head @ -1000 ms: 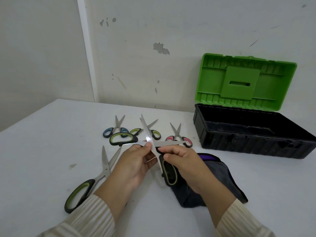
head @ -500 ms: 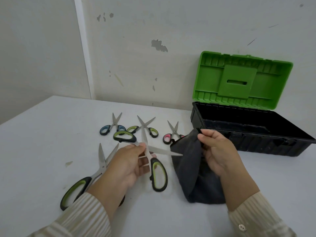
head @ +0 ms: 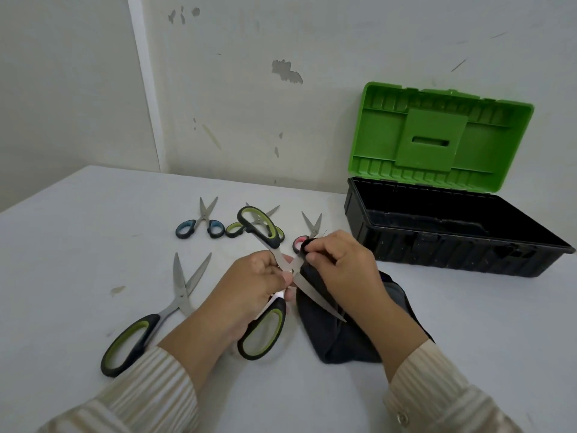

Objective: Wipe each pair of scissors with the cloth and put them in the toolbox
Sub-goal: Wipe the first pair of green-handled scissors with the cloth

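well, left hand (head: 249, 289): gripped large green-handled scissors (head: 263, 332) near the pivot, blades spread
right hand (head: 340, 267): pinched dark cloth (head: 340, 342) over one blade
toolbox (head: 437, 248): lid up

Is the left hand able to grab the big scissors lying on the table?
Probably not yet: the left hand grips the held scissors. The lying scissors sit beside its wrist, nothing between, so easy once it lets go.

Open toolbox (head: 443, 254), unobstructed from above
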